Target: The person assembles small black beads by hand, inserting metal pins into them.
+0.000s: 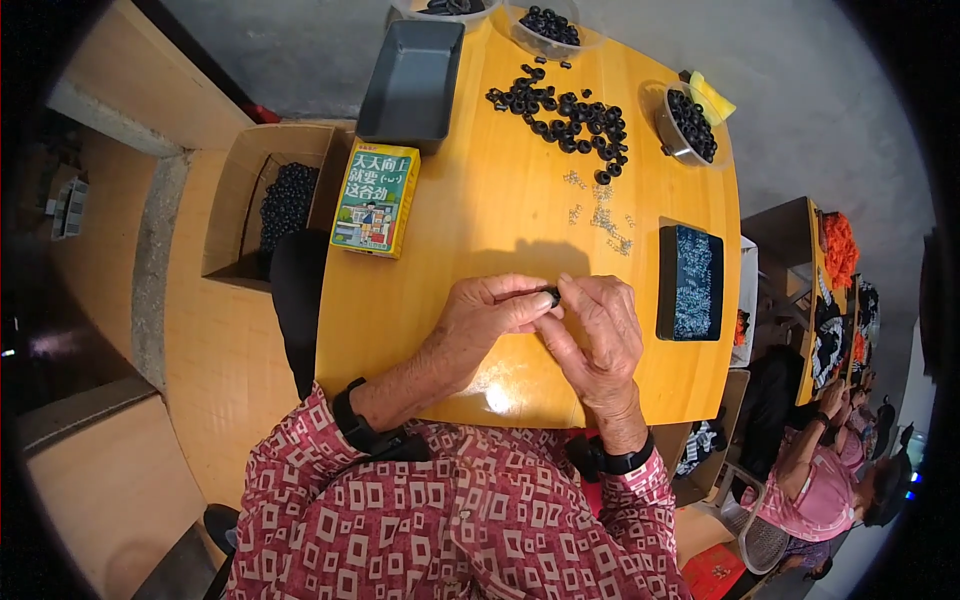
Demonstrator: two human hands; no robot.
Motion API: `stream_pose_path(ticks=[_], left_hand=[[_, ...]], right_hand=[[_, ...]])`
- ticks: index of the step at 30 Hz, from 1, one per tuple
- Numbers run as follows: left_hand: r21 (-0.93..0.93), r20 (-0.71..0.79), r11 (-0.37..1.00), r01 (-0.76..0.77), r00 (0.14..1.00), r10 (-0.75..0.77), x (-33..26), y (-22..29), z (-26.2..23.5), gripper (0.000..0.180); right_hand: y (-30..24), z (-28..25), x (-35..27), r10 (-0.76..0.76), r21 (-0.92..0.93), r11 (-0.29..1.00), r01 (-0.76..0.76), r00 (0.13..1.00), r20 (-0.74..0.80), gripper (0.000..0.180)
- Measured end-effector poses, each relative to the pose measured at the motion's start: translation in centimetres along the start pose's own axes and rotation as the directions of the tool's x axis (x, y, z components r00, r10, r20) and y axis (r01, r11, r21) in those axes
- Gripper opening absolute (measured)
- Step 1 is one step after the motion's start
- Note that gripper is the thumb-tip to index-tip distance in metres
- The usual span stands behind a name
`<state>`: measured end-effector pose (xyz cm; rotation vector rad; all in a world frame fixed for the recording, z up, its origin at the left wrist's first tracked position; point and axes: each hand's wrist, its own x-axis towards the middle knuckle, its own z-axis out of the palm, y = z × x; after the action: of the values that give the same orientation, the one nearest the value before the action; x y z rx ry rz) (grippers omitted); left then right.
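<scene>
A cardboard box (262,200) of black pieces stands left of the yellow wooden table (480,220), where a colourful printed carton (376,199) lies below an empty grey tray (411,84). Near the table's front edge the left hand (487,318) and the right hand (598,335) meet, both closed, their fingertips pinching one small black ring (552,295) between them. Beyond lies a loose heap of black rings (565,112) with tiny metal parts (602,215) just below, and to the right a metal bowl (684,128) of rings and a dark flat tray (690,282) of small pale parts.

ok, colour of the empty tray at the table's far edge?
Dark grey tray, plain, no pattern; shows in the head view.
</scene>
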<state>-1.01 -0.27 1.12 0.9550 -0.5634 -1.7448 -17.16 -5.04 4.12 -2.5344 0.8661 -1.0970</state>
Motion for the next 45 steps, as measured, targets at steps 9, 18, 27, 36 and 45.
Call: stream_pose_path(ticks=[9, 18, 27, 36, 45], left_hand=[[0.098, -0.012, 0.994, 0.043, 0.999, -0.042, 0.6, 0.8, -0.2, 0.032], [0.232, 0.043, 0.972, -0.020, 0.999, 0.010, 1.2, 1.4, -0.3, 0.025], [0.121, 0.012, 0.989, -0.087, 0.996, 0.086, 0.9, 0.2, -0.1, 0.020], [0.232, -0.014, 0.956, -0.181, 0.982, 0.189, 0.9, -0.4, 0.1, 0.018], [0.167, -0.049, 0.983, -0.072, 0.995, 0.081, 1.0, 0.1, -0.1, 0.020]], right_hand=[[0.4, -0.3, 0.1, 0.057, -0.012, 0.998, -0.058, 0.998, -0.039, 0.037], [-0.6, -0.9, 0.6, 0.041, -0.126, 0.991, -0.038, 0.999, 0.014, 0.030], [0.4, -1.9, 0.3, 0.343, 0.286, 0.880, -0.378, 0.925, 0.165, 0.022], [-0.8, -0.2, -1.2, 0.437, 0.319, 0.842, -0.435, 0.897, 0.070, 0.021], [-0.3, 1.2, -1.7, 0.315, 0.152, 0.940, -0.305, 0.948, -0.050, 0.036]])
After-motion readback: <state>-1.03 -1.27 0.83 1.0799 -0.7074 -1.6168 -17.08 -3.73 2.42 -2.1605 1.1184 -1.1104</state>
